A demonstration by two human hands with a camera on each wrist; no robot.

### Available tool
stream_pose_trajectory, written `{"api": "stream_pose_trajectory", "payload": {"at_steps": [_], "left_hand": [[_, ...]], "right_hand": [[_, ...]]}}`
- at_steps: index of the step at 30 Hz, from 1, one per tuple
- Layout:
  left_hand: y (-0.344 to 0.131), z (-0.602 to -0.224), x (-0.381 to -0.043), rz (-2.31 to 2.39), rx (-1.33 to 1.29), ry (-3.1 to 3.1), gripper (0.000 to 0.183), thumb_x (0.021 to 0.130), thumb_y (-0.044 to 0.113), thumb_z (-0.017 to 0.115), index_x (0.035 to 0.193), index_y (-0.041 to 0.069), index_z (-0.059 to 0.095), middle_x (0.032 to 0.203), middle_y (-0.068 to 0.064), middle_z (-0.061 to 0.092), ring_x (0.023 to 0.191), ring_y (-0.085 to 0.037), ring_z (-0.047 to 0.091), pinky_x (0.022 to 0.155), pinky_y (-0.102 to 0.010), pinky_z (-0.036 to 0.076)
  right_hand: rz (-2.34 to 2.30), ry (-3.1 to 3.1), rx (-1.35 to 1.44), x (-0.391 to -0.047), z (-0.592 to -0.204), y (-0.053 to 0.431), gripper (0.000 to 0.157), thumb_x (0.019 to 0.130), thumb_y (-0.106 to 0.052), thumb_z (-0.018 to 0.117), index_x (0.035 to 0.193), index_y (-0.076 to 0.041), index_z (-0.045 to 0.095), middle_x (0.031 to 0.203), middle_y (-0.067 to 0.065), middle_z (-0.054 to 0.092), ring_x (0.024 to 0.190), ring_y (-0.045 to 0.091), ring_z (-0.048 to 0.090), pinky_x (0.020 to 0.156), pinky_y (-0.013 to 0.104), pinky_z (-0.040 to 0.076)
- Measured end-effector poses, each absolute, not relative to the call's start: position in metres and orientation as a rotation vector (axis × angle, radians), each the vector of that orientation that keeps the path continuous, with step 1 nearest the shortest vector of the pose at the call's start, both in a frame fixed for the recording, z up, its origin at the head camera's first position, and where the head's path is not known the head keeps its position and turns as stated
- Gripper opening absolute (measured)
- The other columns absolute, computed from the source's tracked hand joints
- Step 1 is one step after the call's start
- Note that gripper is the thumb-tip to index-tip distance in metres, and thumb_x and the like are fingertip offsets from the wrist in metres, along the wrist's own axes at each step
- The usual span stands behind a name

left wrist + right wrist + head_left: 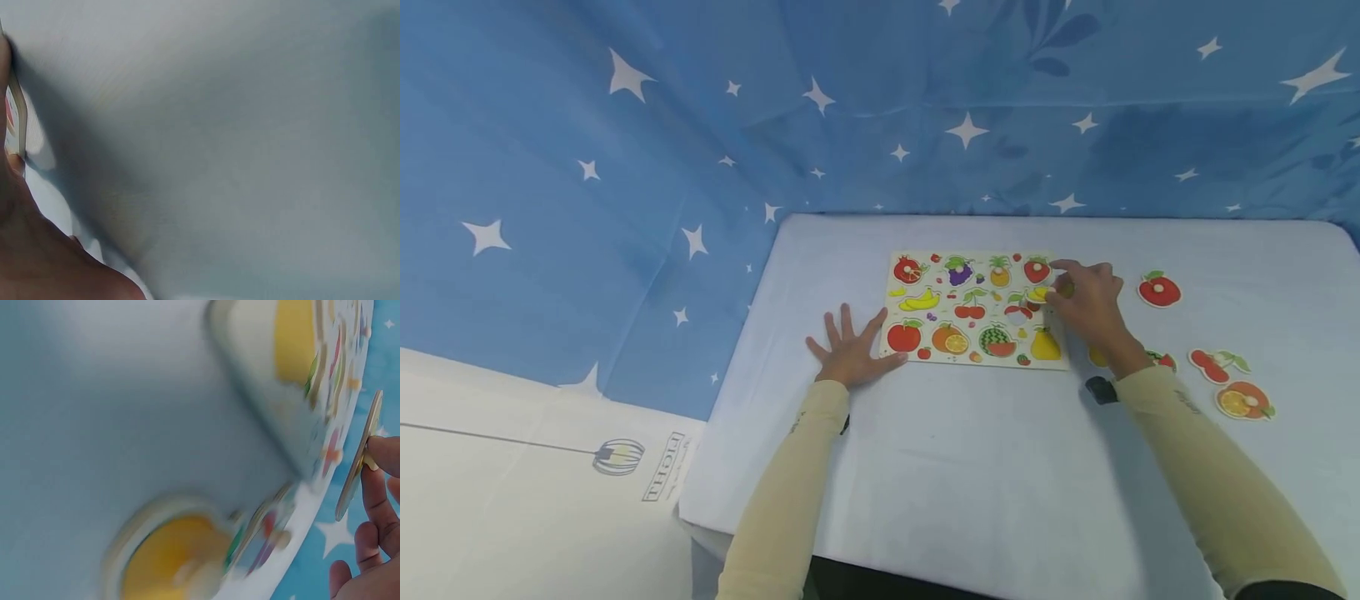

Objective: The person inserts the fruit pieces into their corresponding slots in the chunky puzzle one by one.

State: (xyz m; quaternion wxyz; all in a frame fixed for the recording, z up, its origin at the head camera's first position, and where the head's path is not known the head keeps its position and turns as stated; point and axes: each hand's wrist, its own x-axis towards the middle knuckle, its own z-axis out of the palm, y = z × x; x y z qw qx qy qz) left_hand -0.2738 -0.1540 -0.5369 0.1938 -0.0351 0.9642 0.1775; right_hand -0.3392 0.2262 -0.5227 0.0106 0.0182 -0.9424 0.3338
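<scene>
From where I sit, the left hand [853, 360] lies spread on the white counter [985, 467], fingers released, thumb and forefinger against the left end of one cream board [945, 320]. It bears three rows of bright fruit shapes; I cannot tell which are print. Over its right side is a thin, flat yellow fruit piece [1037, 295], pinched between the thumb and fingers of my right hand [1092, 307]. Further right I count five loose pieces: another yellow one [1097, 357] and a watermelon [1163, 360], both partly hidden, a red fruit [1159, 290] farthest, cherries [1213, 367], and an orange [1245, 401] nearest.
</scene>
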Motion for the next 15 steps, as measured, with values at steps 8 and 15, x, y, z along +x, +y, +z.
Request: {"api": "stream_pose_trajectory", "payload": {"at_steps": [8, 15], "left_hand": [[-0.156, -0.542, -0.284, 0.476, -0.118, 2.689, 0.100, 0.089, 0.072, 0.071, 0.170, 0.048, 0.018, 0.178, -0.014, -0.014, 0.160, -0.046, -0.016, 0.115, -0.083, -0.005], [-0.156, -0.542, -0.281, 0.454, -0.113, 2.690, 0.100, 0.088, 0.074, 0.070, 0.170, 0.049, 0.018, 0.179, -0.015, -0.013, 0.160, -0.046, -0.015, 0.115, -0.084, -0.002]], "right_hand": [[1.096, -2.868, 0.233, -0.347, -0.516, 0.195, 0.048, 0.098, -0.004, 0.067, 0.145, 0.004, 0.059, 0.104, 0.025, 0.068, 0.123, 0.049, 0.038, 0.109, 0.072, 0.019], [1.105, -2.888, 0.289, -0.352, -0.524, 0.168, 0.050, 0.099, -0.005, 0.067, 0.147, 0.003, 0.058, 0.106, 0.025, 0.073, 0.132, 0.050, 0.037, 0.112, 0.071, 0.017]]}}
